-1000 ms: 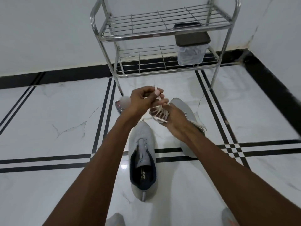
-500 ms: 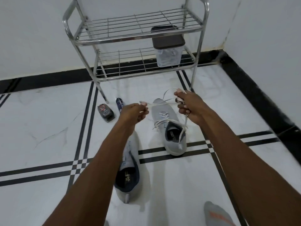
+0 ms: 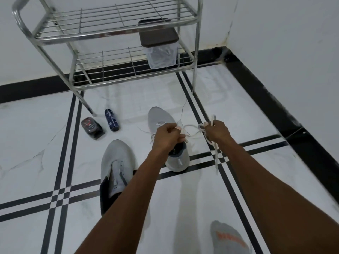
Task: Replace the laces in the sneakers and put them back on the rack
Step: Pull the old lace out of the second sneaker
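Two grey sneakers stand on the white floor. The farther sneaker (image 3: pixel 161 118) carries a white lace (image 3: pixel 190 127), and both hands work above it. My left hand (image 3: pixel 166 137) pinches one part of the lace over the shoe's opening. My right hand (image 3: pixel 217 132) grips the other part to the right, and a loose end (image 3: pixel 216 158) hangs down from it. The nearer sneaker (image 3: pixel 117 162) has no lace that I can see and lies partly under my left forearm. The steel shoe rack (image 3: pixel 113 35) stands against the wall behind.
A clear box with a dark lid (image 3: pixel 159 44) sits on the rack's lower shelf. A dark blue can (image 3: pixel 111 120) and a black polish tin (image 3: pixel 92 128) lie on the floor left of the sneakers. My socked foot (image 3: pixel 229 237) shows at the bottom right. Walls meet at the right.
The view has swung left and down. My hands have drawn closer together over the farther sneaker, with the lace looped between them.
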`<state>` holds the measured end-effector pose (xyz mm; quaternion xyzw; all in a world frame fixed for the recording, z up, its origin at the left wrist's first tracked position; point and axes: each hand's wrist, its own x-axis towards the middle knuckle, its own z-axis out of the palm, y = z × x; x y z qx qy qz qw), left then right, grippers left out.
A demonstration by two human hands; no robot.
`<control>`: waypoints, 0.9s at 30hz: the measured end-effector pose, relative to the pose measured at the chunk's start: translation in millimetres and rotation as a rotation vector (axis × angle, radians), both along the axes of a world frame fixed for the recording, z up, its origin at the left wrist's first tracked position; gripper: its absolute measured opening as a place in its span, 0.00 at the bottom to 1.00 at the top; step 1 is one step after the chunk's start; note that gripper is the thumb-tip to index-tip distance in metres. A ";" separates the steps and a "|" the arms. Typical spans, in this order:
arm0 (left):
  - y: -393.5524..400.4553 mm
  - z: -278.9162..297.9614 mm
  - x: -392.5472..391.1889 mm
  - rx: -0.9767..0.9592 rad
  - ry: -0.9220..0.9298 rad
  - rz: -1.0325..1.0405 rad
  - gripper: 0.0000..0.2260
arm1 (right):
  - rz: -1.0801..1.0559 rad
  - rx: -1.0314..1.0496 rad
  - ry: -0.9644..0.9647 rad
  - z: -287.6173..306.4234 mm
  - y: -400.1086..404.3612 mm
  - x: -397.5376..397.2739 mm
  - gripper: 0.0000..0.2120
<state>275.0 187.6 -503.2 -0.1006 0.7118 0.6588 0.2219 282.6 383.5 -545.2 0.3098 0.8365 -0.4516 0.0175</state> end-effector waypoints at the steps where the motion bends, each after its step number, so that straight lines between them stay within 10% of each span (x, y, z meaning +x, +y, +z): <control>1: -2.3 0.4 0.7 -0.093 0.086 -0.001 0.08 | 0.041 0.031 -0.032 0.4 0.5 1.1 0.17; 7: -22.1 -12.3 3.7 -0.680 0.250 -0.060 0.22 | 0.235 0.343 -0.226 6.1 -12.7 -4.9 0.13; 14: -38.3 -17.0 23.6 -0.552 0.205 -0.084 0.31 | 0.360 -0.239 -0.162 10.0 -65.6 -2.6 0.32; 27: -126.3 -13.2 49.5 -0.687 0.307 0.070 0.16 | 0.546 -0.072 0.027 -3.1 -156.0 16.4 0.20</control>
